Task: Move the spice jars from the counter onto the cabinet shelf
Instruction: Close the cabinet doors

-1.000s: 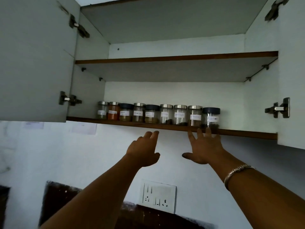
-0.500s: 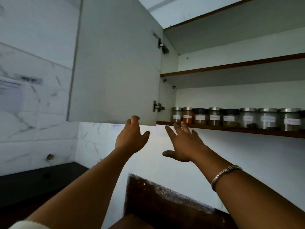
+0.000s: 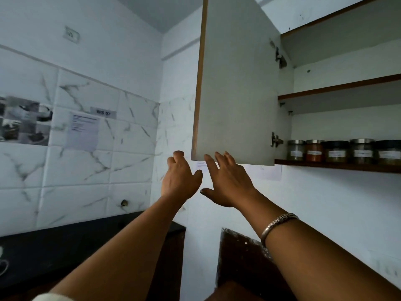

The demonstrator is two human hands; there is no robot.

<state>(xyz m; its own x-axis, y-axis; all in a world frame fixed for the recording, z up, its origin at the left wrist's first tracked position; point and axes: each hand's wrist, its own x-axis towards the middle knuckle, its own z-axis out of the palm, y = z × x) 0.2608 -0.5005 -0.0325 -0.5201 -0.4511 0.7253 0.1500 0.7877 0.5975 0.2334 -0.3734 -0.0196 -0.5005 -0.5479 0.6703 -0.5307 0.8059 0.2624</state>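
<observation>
Above the dark tabletop [image 3: 65, 242], the left hand [image 3: 180, 177] hangs loosely curled and empty. The right hand [image 3: 227, 181], fingers spread, reaches the lower edge of the open cabinet door [image 3: 236, 83]. The spice jars [image 3: 336, 151] line the shelf [image 3: 336, 166] front, so a hard swing could rattle them or nip fingers.

Kitchen with tiled wall [image 3: 86, 170], cabinet [image 3: 236, 94], spice jars [image 3: 336, 151].

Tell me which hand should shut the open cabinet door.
Probably left: the left hand sits by the free lower corner of the door, on its outer side, ready to push it shut. The right hand reaches the bottom edge on the inner side.
</observation>
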